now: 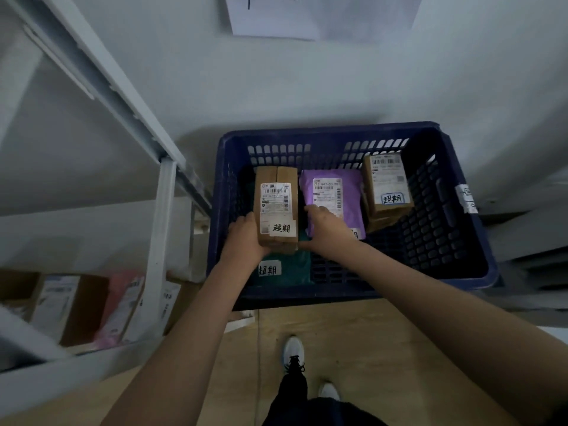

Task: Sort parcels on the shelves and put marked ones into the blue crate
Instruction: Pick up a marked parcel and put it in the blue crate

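A blue crate (461, 241) stands on the floor against the wall. Over its left half I hold a brown cardboard parcel (276, 192) bearing a shipping label and a handwritten white sticker. My left hand (244, 235) grips its left near corner and my right hand (327, 229) grips its right near edge. In the crate lie a purple mailer (344, 192), a second brown box (388, 186) with a handwritten sticker at the right, and a dark green bag (285, 269) with a sticker under the held parcel.
A white metal shelf unit (159, 241) stands to the left, its lower shelf holding several parcels (76, 305), blurred. A white paper sheet (307, 16) hangs on the wall above. My feet (293, 352) stand on the wooden floor in front of the crate.
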